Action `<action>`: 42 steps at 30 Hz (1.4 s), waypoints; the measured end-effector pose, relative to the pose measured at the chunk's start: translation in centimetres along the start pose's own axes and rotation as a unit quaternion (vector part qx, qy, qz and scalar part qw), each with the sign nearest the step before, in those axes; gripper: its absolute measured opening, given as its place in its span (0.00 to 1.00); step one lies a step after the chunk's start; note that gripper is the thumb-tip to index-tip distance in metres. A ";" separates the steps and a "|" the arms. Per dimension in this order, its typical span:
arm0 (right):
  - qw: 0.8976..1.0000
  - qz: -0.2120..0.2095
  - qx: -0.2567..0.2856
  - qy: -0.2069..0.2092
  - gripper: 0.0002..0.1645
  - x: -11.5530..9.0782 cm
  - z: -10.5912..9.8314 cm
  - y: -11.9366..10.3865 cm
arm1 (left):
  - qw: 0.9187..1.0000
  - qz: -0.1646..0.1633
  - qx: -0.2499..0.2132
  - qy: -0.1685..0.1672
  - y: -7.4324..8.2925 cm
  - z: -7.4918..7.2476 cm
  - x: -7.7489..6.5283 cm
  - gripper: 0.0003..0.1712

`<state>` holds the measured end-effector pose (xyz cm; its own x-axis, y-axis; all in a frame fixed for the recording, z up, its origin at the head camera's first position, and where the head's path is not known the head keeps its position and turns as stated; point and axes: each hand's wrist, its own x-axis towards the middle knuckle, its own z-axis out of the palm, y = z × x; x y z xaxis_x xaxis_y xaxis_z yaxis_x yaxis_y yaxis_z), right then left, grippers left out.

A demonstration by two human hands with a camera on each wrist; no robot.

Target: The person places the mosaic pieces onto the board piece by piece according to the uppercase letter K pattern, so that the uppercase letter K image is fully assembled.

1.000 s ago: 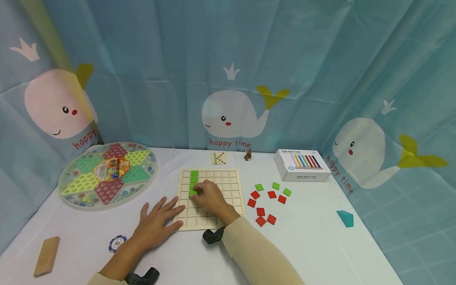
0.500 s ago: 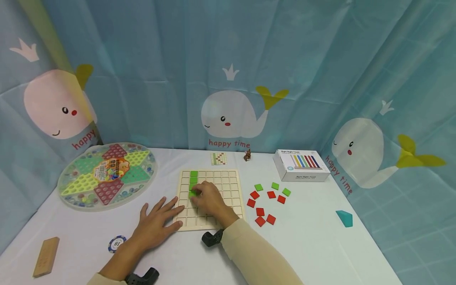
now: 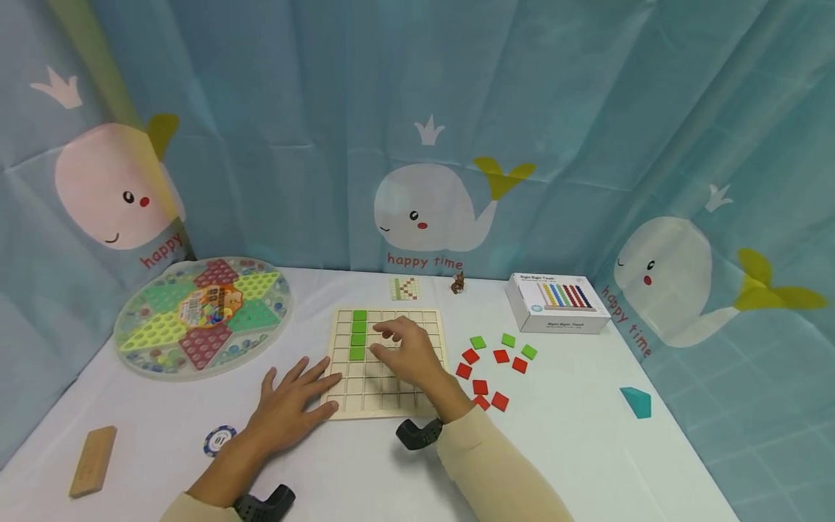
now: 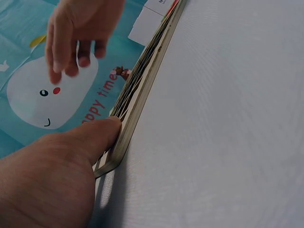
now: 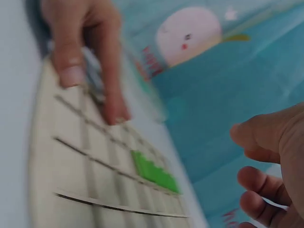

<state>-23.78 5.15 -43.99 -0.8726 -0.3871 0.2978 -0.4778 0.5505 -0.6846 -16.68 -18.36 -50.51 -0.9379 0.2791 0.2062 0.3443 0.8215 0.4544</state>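
A wooden grid board (image 3: pixel 370 386) lies on the table, with several green square tiles (image 3: pixel 357 353) in one column toward its upper left. My left hand (image 3: pixel 290 406) rests at the board's left edge with fingers spread; in the left wrist view its thumb (image 4: pixel 102 130) presses on the rim near a corner. Above the middle of the board hovers my right hand (image 3: pixel 412 353), just right of the green column, its fingers loosely bent and nothing between them. The right wrist view shows a gap between that hand's thumb (image 5: pixel 256 135) and fingers.
Loose red tiles (image 3: pixel 500 401) and green tiles (image 3: pixel 478 342) lie right of the board. Behind it are a pattern card (image 3: pixel 406 288), a small brown figurine (image 3: pixel 458 283) and a white box (image 3: pixel 561 319). A round game board (image 3: pixel 150 299), poker chip (image 3: pixel 219 440) and wooden block (image 3: pixel 93 461) lie left.
My right hand has let go of the lowest green tile and moved right and up, uncovering the green column. My left hand stays at the board's edge. The head view has shifted slightly.
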 end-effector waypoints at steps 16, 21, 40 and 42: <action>0.992 -0.041 -0.036 0.117 0.20 -4.2 -10.6 0.5 | 1.000 -0.002 -0.014 0.000 0.3 0.0 0.0 0.28; 0.988 -0.023 -0.058 0.142 0.21 -5.5 -12.9 1.8 | 1.000 -0.002 -0.018 0.001 0.3 -0.1 -0.1 0.28; 0.971 0.145 -0.063 0.180 0.22 -9.3 -17.3 12.9 | 1.000 0.002 -0.008 0.000 -0.1 0.2 -0.1 0.28; 0.971 0.157 -0.059 0.169 0.23 -9.3 -17.5 14.0 | 1.000 0.002 -0.008 0.002 -0.1 0.1 -0.1 0.28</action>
<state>-24.08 29.39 -44.73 -0.9510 0.0682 0.3014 -0.1728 0.6913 -0.7016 -16.62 -18.41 -50.66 -0.9365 0.2794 0.2120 0.3482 0.8129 0.4669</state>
